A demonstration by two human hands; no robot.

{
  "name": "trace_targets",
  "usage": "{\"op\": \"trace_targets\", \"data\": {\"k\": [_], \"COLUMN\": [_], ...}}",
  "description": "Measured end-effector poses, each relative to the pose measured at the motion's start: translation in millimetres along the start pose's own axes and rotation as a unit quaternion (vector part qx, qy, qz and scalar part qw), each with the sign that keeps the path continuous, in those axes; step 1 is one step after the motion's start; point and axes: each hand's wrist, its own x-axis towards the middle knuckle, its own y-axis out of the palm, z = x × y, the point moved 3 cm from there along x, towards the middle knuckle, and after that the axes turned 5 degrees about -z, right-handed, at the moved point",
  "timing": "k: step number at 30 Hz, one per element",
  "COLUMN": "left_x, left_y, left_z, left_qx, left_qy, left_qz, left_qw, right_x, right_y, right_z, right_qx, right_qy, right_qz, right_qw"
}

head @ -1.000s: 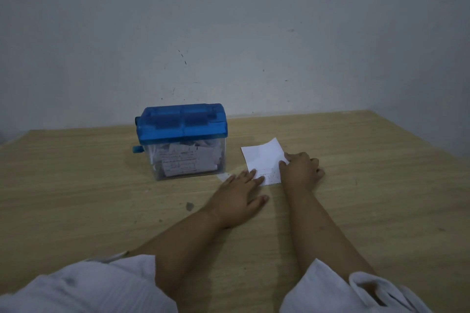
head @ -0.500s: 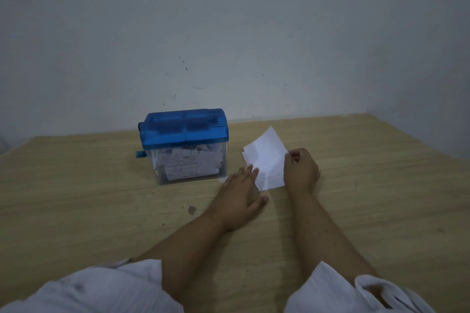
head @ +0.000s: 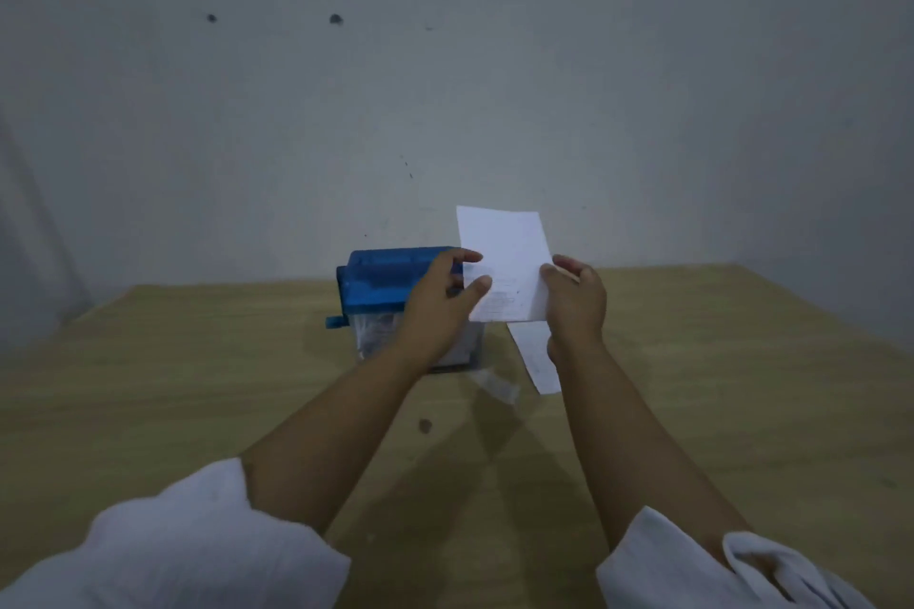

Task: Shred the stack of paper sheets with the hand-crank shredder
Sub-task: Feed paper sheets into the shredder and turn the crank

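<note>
A white paper sheet stands upright in the air, just right of the shredder. My left hand pinches its left edge and my right hand pinches its right edge. The shredder has a blue lid over a clear bin holding shreds, with a blue crank on its left side. My left hand covers the shredder's right part. The remaining paper stack lies flat on the table below my right hand.
The wooden table runs up to a grey wall behind the shredder. A small paper scrap lies in front of the bin, and a dark spot marks the table nearer to me.
Both hands have lifted off the table. The top sheet has come up from the stack and now stands upright between them. The camera has tilted up.
</note>
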Motion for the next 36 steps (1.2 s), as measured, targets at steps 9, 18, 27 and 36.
{"op": "trace_targets", "data": {"k": [9, 18, 27, 36], "left_x": [46.7, 92.7, 93.1, 74.4], "left_y": [-88.8, -105.3, -100.5, -108.9], "left_z": [15.4, 28.5, 47.0, 40.4], "left_qx": [-0.009, 0.042, 0.042, 0.051], "left_qy": [-0.035, 0.028, -0.007, -0.039], "left_qz": [-0.048, -0.019, 0.028, 0.066], "left_qw": [0.998, 0.999, 0.999, 0.996], "right_x": [-18.6, 15.1, 18.1, -1.9], "right_y": [74.4, 108.6, 99.4, 84.3], "right_z": [31.1, 29.0, 1.8, 4.8], "right_qx": [-0.096, -0.091, -0.103, -0.103], "right_qy": [-0.055, -0.084, -0.076, -0.085], "right_qz": [0.256, 0.28, 0.283, 0.284], "right_qw": [0.96, 0.952, 0.95, 0.949]}}
